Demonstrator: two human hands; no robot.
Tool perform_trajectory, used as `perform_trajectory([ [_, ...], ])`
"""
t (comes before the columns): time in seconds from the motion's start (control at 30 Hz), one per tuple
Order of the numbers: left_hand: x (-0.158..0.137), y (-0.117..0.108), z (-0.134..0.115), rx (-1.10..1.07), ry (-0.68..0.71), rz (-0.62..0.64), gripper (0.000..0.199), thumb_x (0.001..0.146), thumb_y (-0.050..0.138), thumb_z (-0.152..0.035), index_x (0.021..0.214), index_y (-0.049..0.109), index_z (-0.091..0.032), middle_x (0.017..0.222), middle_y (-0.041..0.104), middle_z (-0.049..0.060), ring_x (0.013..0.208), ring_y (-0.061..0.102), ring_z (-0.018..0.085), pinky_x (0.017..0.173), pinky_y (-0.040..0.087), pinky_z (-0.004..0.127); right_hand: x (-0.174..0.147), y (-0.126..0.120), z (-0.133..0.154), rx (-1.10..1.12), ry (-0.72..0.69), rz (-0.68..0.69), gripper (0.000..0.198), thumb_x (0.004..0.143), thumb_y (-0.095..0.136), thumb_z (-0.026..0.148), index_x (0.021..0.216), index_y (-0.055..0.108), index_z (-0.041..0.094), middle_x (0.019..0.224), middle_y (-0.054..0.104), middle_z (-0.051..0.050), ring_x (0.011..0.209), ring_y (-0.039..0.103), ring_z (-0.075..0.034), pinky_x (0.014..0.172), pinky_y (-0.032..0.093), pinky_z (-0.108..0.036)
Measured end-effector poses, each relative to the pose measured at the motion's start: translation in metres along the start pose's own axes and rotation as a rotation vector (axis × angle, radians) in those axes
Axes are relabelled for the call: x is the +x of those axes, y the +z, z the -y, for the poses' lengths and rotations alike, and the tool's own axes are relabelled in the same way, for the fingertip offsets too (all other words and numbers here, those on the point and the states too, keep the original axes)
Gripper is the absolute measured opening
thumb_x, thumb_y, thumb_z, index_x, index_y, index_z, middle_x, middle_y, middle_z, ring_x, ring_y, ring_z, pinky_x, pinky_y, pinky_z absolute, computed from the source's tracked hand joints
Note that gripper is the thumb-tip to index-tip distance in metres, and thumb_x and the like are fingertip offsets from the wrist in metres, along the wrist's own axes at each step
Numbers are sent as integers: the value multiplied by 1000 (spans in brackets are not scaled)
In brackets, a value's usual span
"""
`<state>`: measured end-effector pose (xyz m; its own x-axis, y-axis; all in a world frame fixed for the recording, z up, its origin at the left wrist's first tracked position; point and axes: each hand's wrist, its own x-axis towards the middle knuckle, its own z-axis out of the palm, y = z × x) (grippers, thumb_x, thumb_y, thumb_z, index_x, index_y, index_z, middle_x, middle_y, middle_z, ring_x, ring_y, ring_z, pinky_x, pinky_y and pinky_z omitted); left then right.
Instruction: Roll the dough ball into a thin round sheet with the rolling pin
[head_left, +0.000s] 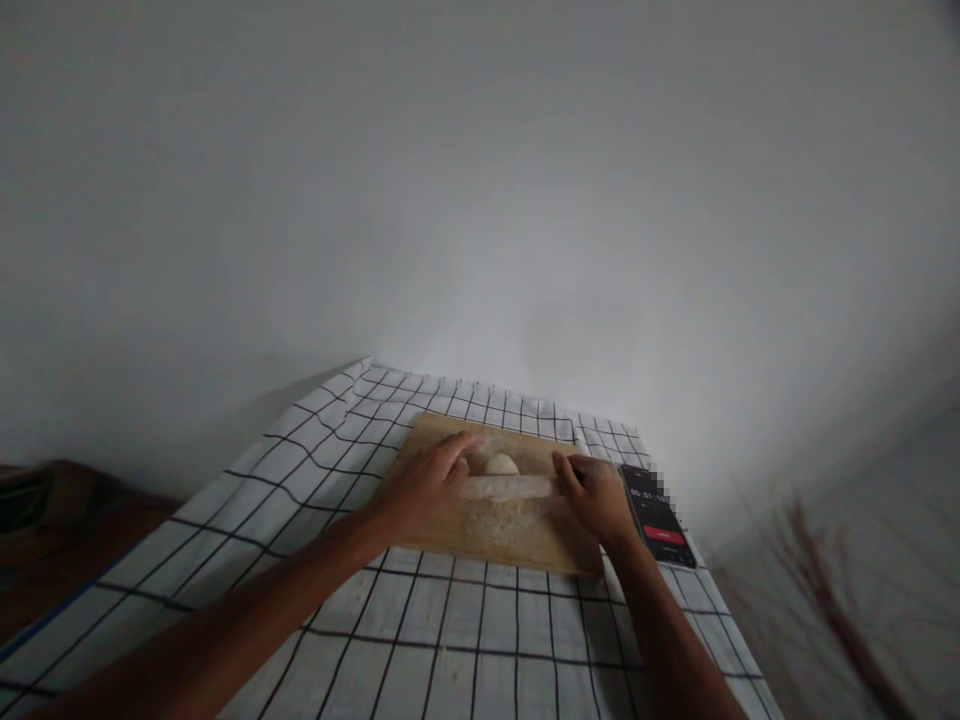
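A pale, flour-dusted rolling pin [510, 487] lies crosswise over a wooden board [450, 535]. Just beyond the pin sits a small rounded piece of dough [501, 465], partly hidden behind it. My left hand [435, 472] is closed over the pin's left end, its thumb and a finger pointing towards the dough. At the right end, my right hand [592, 490] grips the pin with curled fingers. Flour is scattered on the board on both sides of the pin.
A phone [660, 515] with a running timer lies right of the board, near my right wrist. Under everything is a white checked tablecloth [480, 620]. A wall [480, 200] rises behind the table. Blurred bare branches [825, 590] stand at the right; a dark wooden object [52, 500] is at the left.
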<state>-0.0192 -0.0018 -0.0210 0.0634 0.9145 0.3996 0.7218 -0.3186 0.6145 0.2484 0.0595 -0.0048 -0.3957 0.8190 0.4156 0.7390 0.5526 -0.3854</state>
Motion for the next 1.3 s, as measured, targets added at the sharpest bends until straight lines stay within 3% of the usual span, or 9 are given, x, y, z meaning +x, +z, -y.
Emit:
perform_trajectory([
  [0.1,2,2,0,7,-13,-26,39,95,38,-20,127,60,-20,132,67,7,125,61,21,112,46,41,7,4,5,58,25,-161,55,105,35,50,66,60,20,65,62,-2,60,55,-14,58,32,-26],
  [0.17,1,3,-3,37,-20,-36,40,95,38,-21,129,59,-19,134,66,8,128,58,22,114,44,43,13,9,3,71,34,-186,51,105,34,46,73,64,20,76,66,-4,69,60,-16,65,39,-26],
  [0.3,-3,3,-15,93,-18,-46,42,96,36,-22,132,57,-16,136,64,12,128,58,24,114,44,45,17,15,-15,78,-1,-84,43,105,33,37,94,71,20,105,70,-9,97,64,-20,89,47,-31],
  [0.5,-6,2,-21,142,35,-14,42,92,38,-20,130,57,-15,131,65,12,125,58,25,111,45,45,9,12,-35,144,-238,115,40,105,33,31,112,70,18,125,67,-13,128,54,-24,111,43,-41],
  [0.6,-5,3,-17,123,26,28,40,93,37,-20,125,60,-17,124,68,11,120,61,24,108,47,44,7,13,-28,214,-193,25,38,105,36,35,110,70,19,127,65,-12,121,58,-23,107,46,-40],
  [0.77,-3,0,-18,42,36,1,37,96,43,-27,128,60,-21,130,67,8,122,61,24,107,48,43,10,14,-9,173,-50,-152,43,104,40,47,80,64,21,91,64,-6,82,60,-17,78,47,-30],
  [0.83,-2,-2,-20,16,56,12,35,97,44,-29,127,61,-23,131,67,6,122,61,23,106,48,42,11,10,-5,120,-50,-99,48,103,40,51,72,61,20,81,62,-3,73,56,-15,70,41,-27],
  [1.07,5,-6,-6,-174,-16,102,42,94,53,-38,133,59,-22,126,71,9,112,68,23,96,55,39,4,-10,-4,177,-67,378,55,80,65,71,68,67,18,56,52,5,54,46,-10,50,25,-24],
  [1.3,16,0,-3,-196,-9,210,43,86,60,-29,128,65,-24,118,75,6,102,72,24,90,58,39,1,-16,-1,235,-77,410,52,75,71,69,67,68,17,57,52,5,56,45,-10,51,26,-23],
])
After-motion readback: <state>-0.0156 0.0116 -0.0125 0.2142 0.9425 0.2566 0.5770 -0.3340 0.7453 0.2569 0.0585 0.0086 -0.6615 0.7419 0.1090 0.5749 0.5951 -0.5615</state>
